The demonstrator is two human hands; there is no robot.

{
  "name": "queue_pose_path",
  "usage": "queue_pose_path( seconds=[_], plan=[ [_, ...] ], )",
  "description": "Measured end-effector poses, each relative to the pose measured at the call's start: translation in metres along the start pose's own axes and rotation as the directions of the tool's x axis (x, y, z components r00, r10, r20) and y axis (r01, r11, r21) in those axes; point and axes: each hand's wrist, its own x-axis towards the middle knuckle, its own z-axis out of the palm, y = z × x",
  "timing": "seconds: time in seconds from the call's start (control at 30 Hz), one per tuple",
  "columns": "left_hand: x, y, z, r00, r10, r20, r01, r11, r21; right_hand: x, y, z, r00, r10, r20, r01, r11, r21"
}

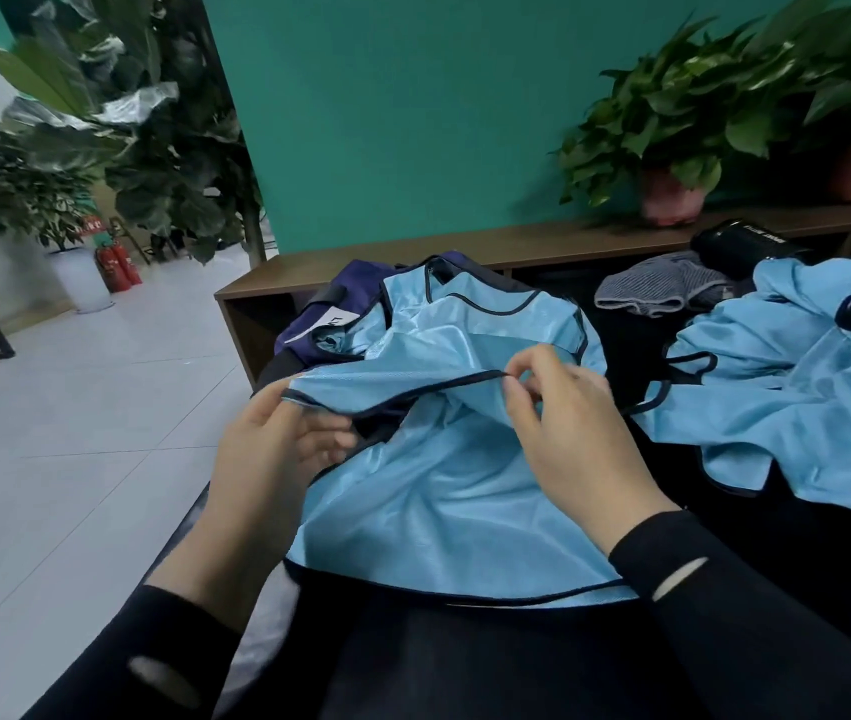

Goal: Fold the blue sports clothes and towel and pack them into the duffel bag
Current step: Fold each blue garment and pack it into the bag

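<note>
Vest: a light blue sports vest with dark piping lies on the dark table, near centre, its far part draped over the duffel bag.
Grip: left hand and right hand each pinch the piped edge.
Handling: likely thin, light, slippery mesh; best taken by the stiffer bound hem.
More clothes: a second blue pile to the right; a grey striped cloth, perhaps the towel, far right.
Writing: a white tag on the bag and white print on a black item, both unreadable.
</note>
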Motion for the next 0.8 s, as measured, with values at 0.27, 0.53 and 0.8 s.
queue_pose_path(
  seconds=[0.27, 0.53, 0.8],
  plan=[
    [0.014, -0.002, -0.008, 0.92, -0.387, 0.063, 0.355, 0.752, -0.556, -0.007, -0.001, -0.022, 0.908, -0.017, 0.418, 0.02, 1.0, -0.002],
    [0.013, 0.0, -0.017, 0.899, -0.431, 0.083, 0.418, 0.782, -0.463, -0.009, 0.023, -0.046, 0.988, 0.067, 0.14, -0.042, 0.983, -0.178],
    [0.002, 0.004, 0.005, 0.887, -0.314, 0.339, 0.388, 0.904, -0.178, -0.016, 0.012, -0.067, 0.988, 0.153, 0.005, -0.152, 0.982, -0.109]
  ],
)
